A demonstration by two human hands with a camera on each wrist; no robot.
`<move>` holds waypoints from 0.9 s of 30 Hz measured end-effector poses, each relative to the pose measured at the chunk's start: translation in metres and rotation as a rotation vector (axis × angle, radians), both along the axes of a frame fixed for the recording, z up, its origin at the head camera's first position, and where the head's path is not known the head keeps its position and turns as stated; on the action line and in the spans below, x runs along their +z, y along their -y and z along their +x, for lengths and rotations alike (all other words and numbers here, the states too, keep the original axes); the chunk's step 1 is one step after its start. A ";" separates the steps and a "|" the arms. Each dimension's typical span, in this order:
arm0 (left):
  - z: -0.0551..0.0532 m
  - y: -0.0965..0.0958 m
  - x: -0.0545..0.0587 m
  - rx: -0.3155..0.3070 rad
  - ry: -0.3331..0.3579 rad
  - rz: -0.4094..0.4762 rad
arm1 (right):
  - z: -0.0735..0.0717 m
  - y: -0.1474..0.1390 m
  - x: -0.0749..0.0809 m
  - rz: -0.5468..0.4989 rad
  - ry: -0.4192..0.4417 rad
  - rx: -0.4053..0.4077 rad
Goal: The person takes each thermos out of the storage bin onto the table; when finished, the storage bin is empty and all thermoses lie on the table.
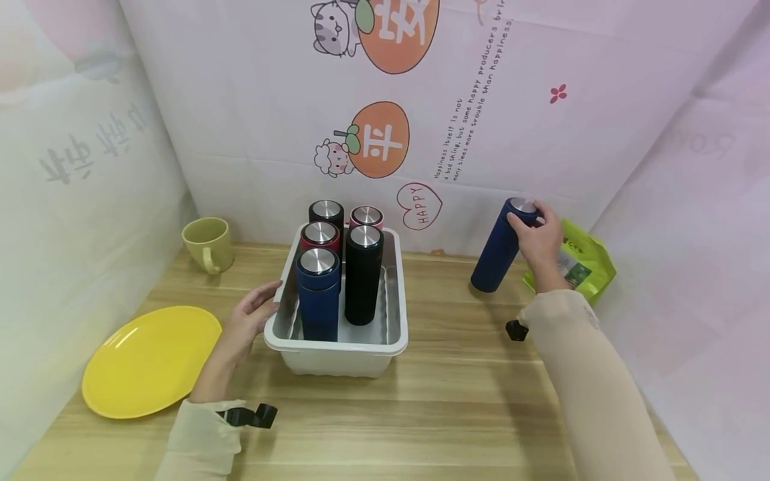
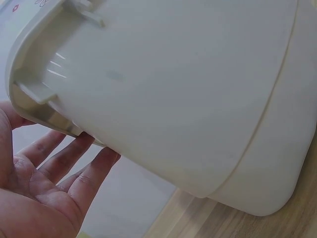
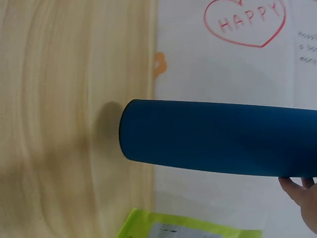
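Observation:
In the head view my right hand (image 1: 541, 240) grips a dark blue thermos flask (image 1: 499, 250) near its silver-topped lid. The flask leans, its base toward the table; the right wrist view shows its smooth blue body (image 3: 218, 136) above a shadow. My left hand (image 1: 249, 317) rests against the left side of a white plastic basin (image 1: 337, 361). Up close, the left fingers (image 2: 89, 183) extend to its wall just below the rim. Several thermos flasks stand in the basin: a blue one (image 1: 319, 300), a tall black one (image 1: 363, 280), a red one, another black and a pink one.
A green bag (image 1: 592, 264) lies beside the right hand, against the right wall. On the left are a yellow plate (image 1: 153, 361) and a yellow-green mug (image 1: 207, 240). A printed sheet (image 1: 259, 113) hangs behind the wooden table (image 1: 445, 414), with side walls at both ends.

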State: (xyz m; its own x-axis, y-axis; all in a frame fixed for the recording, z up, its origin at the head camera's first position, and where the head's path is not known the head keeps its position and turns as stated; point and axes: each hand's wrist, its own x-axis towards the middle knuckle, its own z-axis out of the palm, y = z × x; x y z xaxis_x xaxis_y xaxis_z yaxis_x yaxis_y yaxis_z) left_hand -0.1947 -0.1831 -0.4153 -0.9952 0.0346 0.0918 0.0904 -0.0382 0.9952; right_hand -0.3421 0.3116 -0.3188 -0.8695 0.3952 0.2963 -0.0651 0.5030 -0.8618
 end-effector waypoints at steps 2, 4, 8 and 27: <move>0.000 0.000 0.001 0.001 -0.003 0.000 | -0.003 -0.001 -0.004 -0.011 0.009 -0.002; 0.001 0.000 0.001 0.003 -0.008 0.003 | -0.007 -0.002 -0.009 -0.012 0.014 -0.006; 0.002 0.000 0.002 0.005 -0.013 0.024 | -0.012 -0.005 -0.020 0.006 0.006 -0.021; 0.001 -0.002 0.002 0.001 -0.001 0.036 | -0.017 -0.015 -0.029 -0.004 0.031 -0.027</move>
State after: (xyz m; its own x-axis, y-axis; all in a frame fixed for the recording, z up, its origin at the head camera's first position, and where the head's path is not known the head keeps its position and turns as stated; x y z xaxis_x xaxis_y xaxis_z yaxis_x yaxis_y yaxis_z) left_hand -0.1938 -0.1811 -0.4132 -0.9951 0.0301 0.0942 0.0918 -0.0739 0.9930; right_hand -0.3590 0.3265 -0.3481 -0.8673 0.4195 0.2678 -0.0251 0.5004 -0.8654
